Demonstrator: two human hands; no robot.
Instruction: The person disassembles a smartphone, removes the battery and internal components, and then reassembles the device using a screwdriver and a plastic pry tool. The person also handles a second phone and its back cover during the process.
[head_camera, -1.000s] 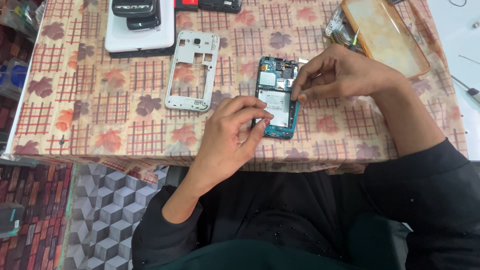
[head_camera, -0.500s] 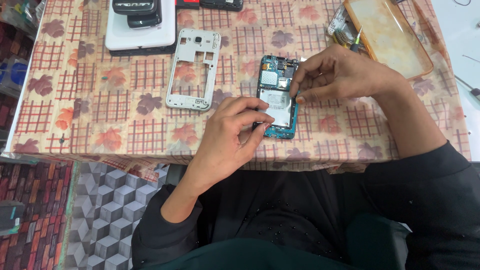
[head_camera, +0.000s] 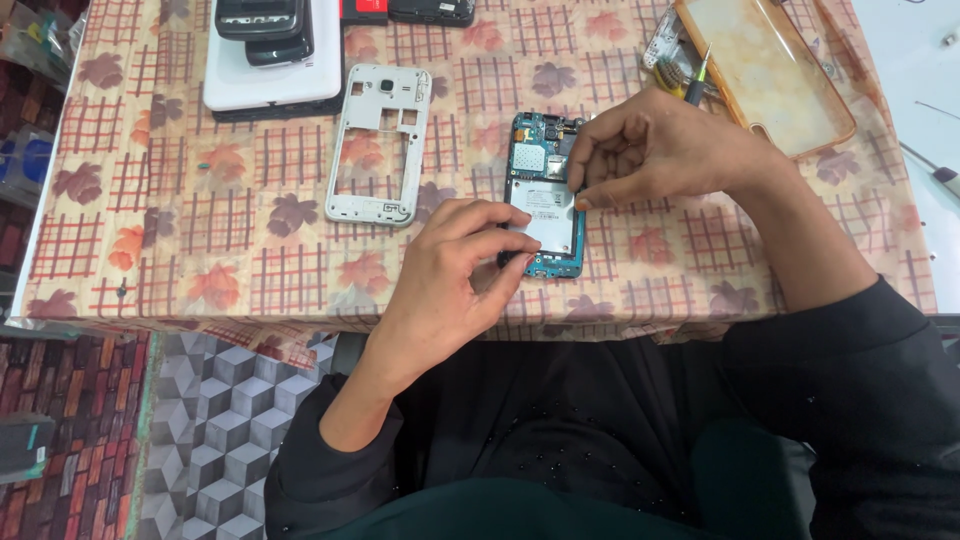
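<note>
An opened phone body (head_camera: 545, 195), teal circuit board exposed with a pale battery panel in its middle, lies flat near the centre of the counter (head_camera: 150, 250), which is covered in a checked cloth with leaf print.

The left hand (head_camera: 465, 275) sits at 7 o'clock from the phone body. Its fingers are curled, the thumb and forefinger pinched together at the lower left edge of the device; whether a small part lies between them cannot be told.

The right hand (head_camera: 650, 150) rests at 2 o'clock from the phone body, fingers bent inward, the thumb tip pressing on the right edge of the battery panel. It grips nothing that can be seen.

At 9 o'clock from the phone body, apart from it, lies a white phone middle frame (head_camera: 378, 145), flat and empty. At 10 o'clock, near the far edge, a white tablet-like slab (head_camera: 270, 85) carries two dark phones (head_camera: 262, 25) stacked on it. At 1 o'clock lies a translucent orange phone case (head_camera: 765, 65), with a screwdriver (head_camera: 698, 78) just beside its left edge, close behind the right hand. Two more dark devices (head_camera: 430, 10) lie at 12 o'clock, cut by the frame edge.
</note>
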